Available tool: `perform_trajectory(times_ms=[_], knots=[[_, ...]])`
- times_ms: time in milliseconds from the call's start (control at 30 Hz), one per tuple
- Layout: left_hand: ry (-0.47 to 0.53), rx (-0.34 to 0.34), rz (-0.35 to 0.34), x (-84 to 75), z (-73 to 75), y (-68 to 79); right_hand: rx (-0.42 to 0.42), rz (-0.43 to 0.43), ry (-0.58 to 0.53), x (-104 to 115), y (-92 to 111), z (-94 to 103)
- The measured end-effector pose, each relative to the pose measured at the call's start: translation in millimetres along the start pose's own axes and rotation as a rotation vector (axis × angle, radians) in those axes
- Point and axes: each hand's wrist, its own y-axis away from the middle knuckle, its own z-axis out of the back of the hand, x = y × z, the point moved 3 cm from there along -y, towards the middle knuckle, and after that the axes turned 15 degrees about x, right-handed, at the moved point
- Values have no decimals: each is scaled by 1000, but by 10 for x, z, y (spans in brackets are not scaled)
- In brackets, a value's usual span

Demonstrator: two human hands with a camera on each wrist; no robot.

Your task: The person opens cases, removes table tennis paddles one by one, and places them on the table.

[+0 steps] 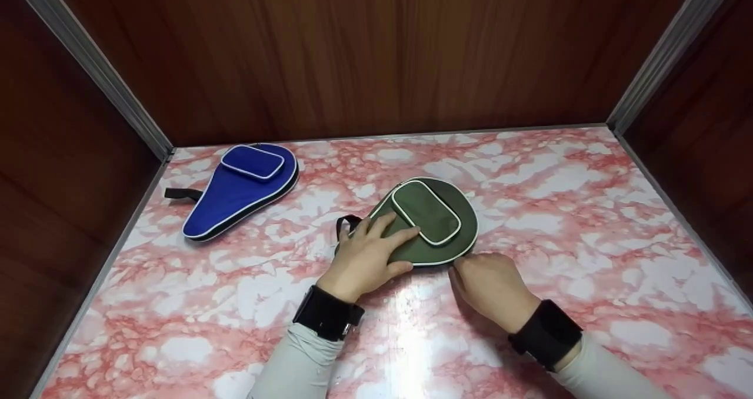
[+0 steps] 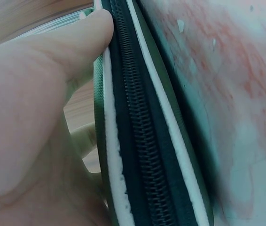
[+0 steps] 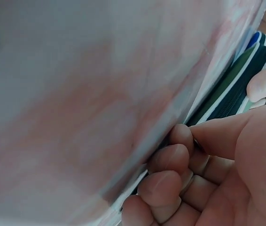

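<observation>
A green table tennis paddle case (image 1: 465, 213) with white piping lies flat, its rounded end to the right and its pocket (image 1: 426, 210) facing up. My left hand (image 1: 365, 260) rests on its narrower part, fingers spread, with the thumb on the near edge. Along that edge, in the left wrist view, the dark zipper (image 2: 140, 127) has its teeth meshed. At the near right edge, my right hand (image 1: 491, 284) has curled fingers. In the right wrist view, thumb and index finger pinch at the zipper line; the zipper pull they seem to hold is hidden.
A blue paddle case (image 1: 235, 187) with a black strap (image 1: 182, 193) lies at the back left. The table (image 1: 588, 240) has a red and white marbled top. Brown wood-grain panels (image 1: 376, 57) with metal edging stand at the back and both sides.
</observation>
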Motion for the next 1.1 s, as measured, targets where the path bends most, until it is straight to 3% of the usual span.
perform_trajectory(times_ms=[167,333,600,767,933,1100], knots=[[2,0,3,7,2,3,-1,-15,-7,19,-29,9],[45,61,-14,3,21,11,61,-65,-43,-46,-57,28],[101,172,-113,-164,120,101,279,-207,-117,-499,-200,43],[78,162,-150,-261,77,68,357,-239,-149,-775,-330,53],[95,146,-134,-256,-6,1,427,-253,-159,-861,-412,32],[126,158,-112,-255,-2,-3,372,-251,-147,-822,-397,19]])
